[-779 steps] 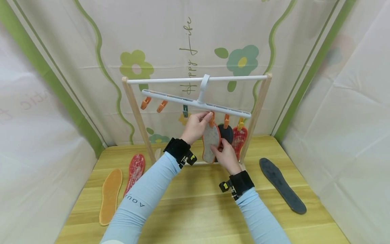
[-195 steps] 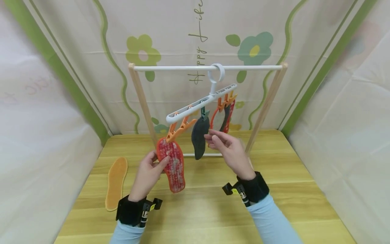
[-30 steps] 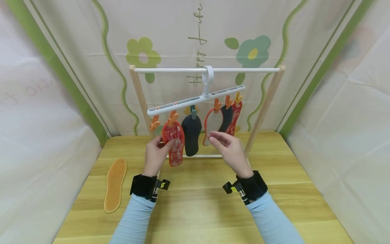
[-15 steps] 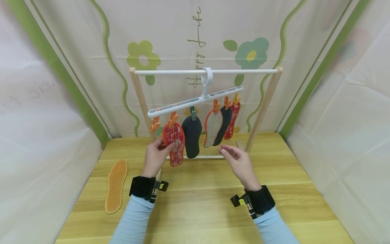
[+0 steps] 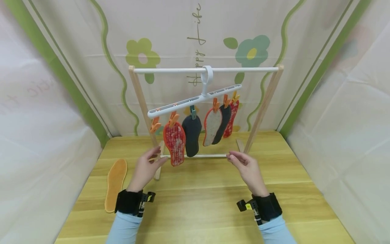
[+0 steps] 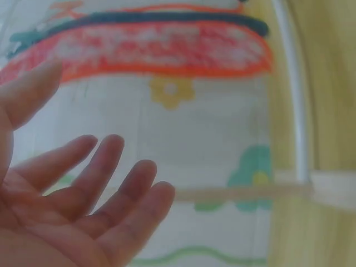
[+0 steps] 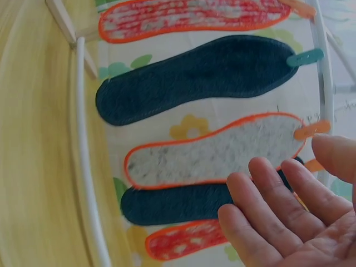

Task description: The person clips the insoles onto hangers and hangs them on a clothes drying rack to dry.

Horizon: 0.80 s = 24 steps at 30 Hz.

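A white clip hanger [image 5: 195,101] hangs tilted from the rack's top bar, its left end lower and nearer. Several insoles dangle from its clothespins: a red-and-white insole [image 5: 175,142], a dark insole [image 5: 192,135], a grey one with orange edging [image 5: 212,127], and another dark and red pair further right. The leftmost orange clothespin [image 5: 155,124] bears nothing. Left of the red insole, apart from it, is my left hand [image 5: 147,169], fingers relaxed. My right hand [image 5: 247,171] hovers below the right-hand insoles with loosely bent fingers, touching none of them. Both palms show bare in the wrist views.
An orange insole [image 5: 115,184] lies on the wooden table [image 5: 195,210] at the left. The wooden rack [image 5: 263,108] has a white lower bar [image 5: 210,156] and feet on the table. Fabric walls enclose the back and sides.
Since 26 seconds ago, a red and a dark insole have gone from table to hanger. Within the last second my left hand released the red insole, and my right hand moved right and down.
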{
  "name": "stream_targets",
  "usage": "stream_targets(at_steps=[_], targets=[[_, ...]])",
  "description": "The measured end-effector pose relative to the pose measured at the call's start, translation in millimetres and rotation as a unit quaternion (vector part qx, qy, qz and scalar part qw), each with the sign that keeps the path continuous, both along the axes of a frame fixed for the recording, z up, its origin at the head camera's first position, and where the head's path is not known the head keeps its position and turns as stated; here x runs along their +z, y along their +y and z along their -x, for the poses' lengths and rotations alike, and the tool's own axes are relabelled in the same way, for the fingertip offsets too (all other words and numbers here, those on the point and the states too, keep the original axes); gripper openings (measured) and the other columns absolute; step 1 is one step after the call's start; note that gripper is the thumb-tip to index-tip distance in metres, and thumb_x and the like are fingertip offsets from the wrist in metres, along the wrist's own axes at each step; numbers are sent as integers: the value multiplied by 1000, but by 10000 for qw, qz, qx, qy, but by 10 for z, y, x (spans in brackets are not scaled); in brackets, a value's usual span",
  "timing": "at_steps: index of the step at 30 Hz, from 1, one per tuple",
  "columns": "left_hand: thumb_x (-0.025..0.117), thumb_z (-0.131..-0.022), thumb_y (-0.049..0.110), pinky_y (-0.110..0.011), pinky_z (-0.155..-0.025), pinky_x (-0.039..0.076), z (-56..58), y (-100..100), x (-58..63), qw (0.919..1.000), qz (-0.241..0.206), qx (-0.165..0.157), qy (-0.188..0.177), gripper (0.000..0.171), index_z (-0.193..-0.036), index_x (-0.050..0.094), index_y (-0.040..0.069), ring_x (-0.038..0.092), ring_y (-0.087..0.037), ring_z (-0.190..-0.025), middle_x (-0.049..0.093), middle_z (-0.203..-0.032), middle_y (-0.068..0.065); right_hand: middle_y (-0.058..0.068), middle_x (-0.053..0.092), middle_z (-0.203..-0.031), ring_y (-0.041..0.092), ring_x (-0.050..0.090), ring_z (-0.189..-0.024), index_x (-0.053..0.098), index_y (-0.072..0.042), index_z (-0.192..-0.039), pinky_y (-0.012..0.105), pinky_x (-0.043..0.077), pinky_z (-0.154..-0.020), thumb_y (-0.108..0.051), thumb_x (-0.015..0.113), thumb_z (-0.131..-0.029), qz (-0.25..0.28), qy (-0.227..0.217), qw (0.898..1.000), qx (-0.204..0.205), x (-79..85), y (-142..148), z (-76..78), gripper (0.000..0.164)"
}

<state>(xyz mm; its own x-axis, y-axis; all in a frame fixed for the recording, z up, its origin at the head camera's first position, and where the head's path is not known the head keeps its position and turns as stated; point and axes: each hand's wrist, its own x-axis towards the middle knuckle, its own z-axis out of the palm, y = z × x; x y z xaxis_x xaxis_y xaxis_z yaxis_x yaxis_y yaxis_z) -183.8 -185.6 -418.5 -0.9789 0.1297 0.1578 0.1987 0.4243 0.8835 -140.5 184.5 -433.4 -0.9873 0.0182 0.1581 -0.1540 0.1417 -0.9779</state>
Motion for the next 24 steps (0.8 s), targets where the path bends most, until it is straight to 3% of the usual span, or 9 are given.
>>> stream_targets(at_steps=[7,11,16,20,24], targets=[[67,-97,31,-53,-96,48,-121,-488,-286,9979,601,243,-16,57,-141,51,-2,54,-37,-118,57,-133,-23,14,68,-120,29,64,-112,63,-3,-127,23,51,-92,-26,63,-99,-164,-247,9994,-193,-152,51,-98,36],[64,-99,29,-52,-94,50,-134,-790,-428,9949,881,478,-120,55,-141,50,-3,54,-39,-117,56,-133,-24,16,66,-122,26,65,-111,63,-2,-127,21,50,-91,-26,63,-99,-274,-435,9983,-265,-215,38,-135,37],[62,-100,25,-55,-92,49,-46,-1087,-620,9898,1175,759,-278,53,-141,49,-6,53,-44,-117,56,-132,-28,14,67,-122,25,64,-112,63,-3,-128,22,51,-91,-27,63,-100,-614,-548,9955,-467,-259,11,-215,37],[62,-99,20,-58,-94,45,51,-1293,-791,9835,1482,958,-387,50,-138,50,-9,49,-50,-120,53,-134,-31,13,67,-122,26,63,-113,64,-4,-128,32,52,-94,-26,61,-101,-1160,-477,9902,-615,-320,-8,-260,35],[64,-97,16,-61,-91,45,162,-1485,-879,9764,1881,965,-431,50,-136,50,-11,51,-53,-116,53,-129,-37,14,67,-123,27,63,-112,63,-3,-129,40,52,-94,-26,60,-101,-1681,-373,9823,-735,-374,-26,-311,36]])
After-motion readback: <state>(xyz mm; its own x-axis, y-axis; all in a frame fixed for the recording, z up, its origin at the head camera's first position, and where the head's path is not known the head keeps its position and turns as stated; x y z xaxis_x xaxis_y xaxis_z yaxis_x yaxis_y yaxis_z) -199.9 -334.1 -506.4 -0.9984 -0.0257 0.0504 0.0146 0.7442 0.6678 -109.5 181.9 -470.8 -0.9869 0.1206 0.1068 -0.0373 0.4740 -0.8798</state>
